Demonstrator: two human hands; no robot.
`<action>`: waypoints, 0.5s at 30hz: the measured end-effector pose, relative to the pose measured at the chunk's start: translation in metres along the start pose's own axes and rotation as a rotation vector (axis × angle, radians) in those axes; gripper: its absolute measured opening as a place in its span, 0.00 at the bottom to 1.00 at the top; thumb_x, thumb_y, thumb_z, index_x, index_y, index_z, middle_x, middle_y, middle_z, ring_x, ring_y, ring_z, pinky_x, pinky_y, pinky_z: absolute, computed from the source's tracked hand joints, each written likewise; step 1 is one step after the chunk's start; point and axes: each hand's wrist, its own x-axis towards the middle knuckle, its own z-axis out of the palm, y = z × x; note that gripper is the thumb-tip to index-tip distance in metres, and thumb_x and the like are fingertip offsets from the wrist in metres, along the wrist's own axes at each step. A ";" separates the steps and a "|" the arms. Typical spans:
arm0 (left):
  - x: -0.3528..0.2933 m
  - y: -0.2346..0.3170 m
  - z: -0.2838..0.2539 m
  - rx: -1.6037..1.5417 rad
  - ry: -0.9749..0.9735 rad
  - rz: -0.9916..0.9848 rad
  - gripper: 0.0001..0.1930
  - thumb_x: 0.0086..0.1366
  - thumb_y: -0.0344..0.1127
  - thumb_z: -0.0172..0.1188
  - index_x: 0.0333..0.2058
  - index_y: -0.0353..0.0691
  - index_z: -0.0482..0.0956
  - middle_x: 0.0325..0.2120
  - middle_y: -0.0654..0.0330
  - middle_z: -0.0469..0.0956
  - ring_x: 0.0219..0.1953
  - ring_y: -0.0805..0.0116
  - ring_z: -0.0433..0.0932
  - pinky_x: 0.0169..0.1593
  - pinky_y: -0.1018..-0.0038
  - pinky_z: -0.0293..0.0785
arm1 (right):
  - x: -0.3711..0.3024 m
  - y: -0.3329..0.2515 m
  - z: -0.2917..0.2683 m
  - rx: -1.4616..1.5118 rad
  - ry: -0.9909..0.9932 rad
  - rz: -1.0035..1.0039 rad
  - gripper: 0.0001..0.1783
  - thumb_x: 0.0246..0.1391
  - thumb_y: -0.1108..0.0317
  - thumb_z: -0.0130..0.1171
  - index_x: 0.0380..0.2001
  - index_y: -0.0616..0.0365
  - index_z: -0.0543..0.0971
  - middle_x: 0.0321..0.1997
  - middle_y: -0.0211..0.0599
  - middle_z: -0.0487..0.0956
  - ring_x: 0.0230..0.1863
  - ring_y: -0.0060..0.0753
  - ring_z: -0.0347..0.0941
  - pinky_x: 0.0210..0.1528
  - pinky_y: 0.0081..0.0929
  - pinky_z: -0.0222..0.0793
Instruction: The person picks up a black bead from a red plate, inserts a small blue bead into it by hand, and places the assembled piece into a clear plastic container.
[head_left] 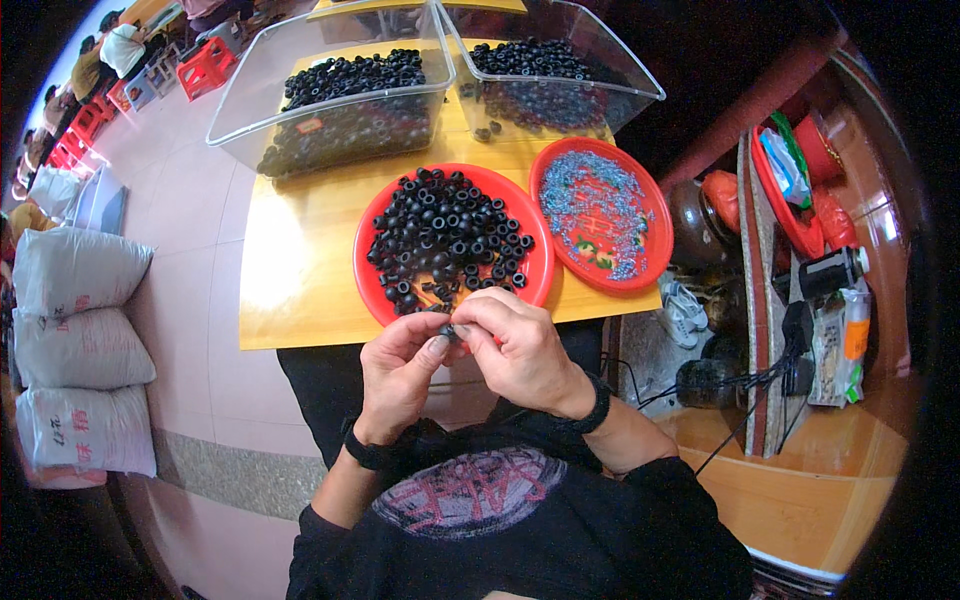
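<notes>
My left hand [400, 365] and my right hand [520, 345] meet at the near edge of a red plate [545, 262]. Between the fingertips of both is a small dark round piece [448, 331], pinched and partly covered. It resembles the black hollow round pieces [440, 225] heaped on that plate. Against the plate's right side stands a second red plate [664, 245], spread with tiny clear-bluish bits [590, 185] too small to name. Both wrists wear black bands.
Two clear plastic bins, a left one [225, 105] and a right one [560, 87], hold more black pieces at the back of the yellow table [300, 310]. White sacks [85, 350] are stacked on the left floor. Red stools [207, 68] and people are farther off. Cables [740, 380] hang at right.
</notes>
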 end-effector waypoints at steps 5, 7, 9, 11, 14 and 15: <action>-0.002 -0.001 -0.003 0.043 0.011 0.012 0.11 0.58 0.25 0.55 0.41 0.31 0.72 0.33 0.58 0.77 0.34 0.72 0.76 0.38 0.79 0.73 | -0.006 -0.001 0.005 -0.066 0.006 -0.108 0.09 0.40 0.81 0.54 0.30 0.64 0.75 0.29 0.45 0.71 0.32 0.46 0.69 0.33 0.36 0.65; -0.002 -0.002 -0.004 0.061 0.027 0.027 0.11 0.58 0.25 0.55 0.41 0.30 0.73 0.33 0.58 0.77 0.33 0.73 0.76 0.38 0.79 0.73 | -0.010 -0.003 0.007 -0.079 -0.027 -0.097 0.11 0.40 0.80 0.54 0.32 0.65 0.75 0.32 0.46 0.72 0.35 0.46 0.70 0.36 0.35 0.66; 0.000 -0.001 -0.003 0.082 0.108 0.024 0.10 0.58 0.25 0.55 0.40 0.30 0.73 0.33 0.58 0.77 0.32 0.74 0.75 0.36 0.79 0.72 | -0.011 -0.003 0.006 -0.091 -0.058 -0.085 0.13 0.41 0.79 0.55 0.35 0.65 0.76 0.35 0.48 0.72 0.37 0.46 0.70 0.39 0.35 0.67; 0.000 0.001 -0.010 -0.032 0.093 0.018 0.10 0.58 0.25 0.55 0.40 0.30 0.73 0.32 0.55 0.77 0.30 0.71 0.75 0.35 0.78 0.71 | -0.010 0.003 -0.002 -0.029 -0.131 -0.039 0.16 0.43 0.76 0.57 0.39 0.67 0.75 0.41 0.50 0.72 0.42 0.46 0.70 0.45 0.34 0.67; 0.003 0.007 -0.017 -0.080 0.135 0.078 0.10 0.60 0.26 0.53 0.40 0.31 0.72 0.32 0.52 0.77 0.30 0.70 0.76 0.35 0.77 0.71 | -0.001 0.016 -0.016 -0.081 -0.069 0.110 0.15 0.45 0.73 0.58 0.39 0.67 0.75 0.40 0.49 0.74 0.39 0.40 0.74 0.40 0.26 0.69; 0.004 0.007 -0.021 -0.109 0.154 0.066 0.10 0.59 0.26 0.54 0.40 0.32 0.72 0.32 0.53 0.76 0.30 0.69 0.75 0.35 0.78 0.72 | 0.002 0.022 -0.017 -0.164 -0.076 0.107 0.14 0.45 0.74 0.58 0.37 0.67 0.75 0.38 0.49 0.75 0.38 0.40 0.74 0.39 0.26 0.69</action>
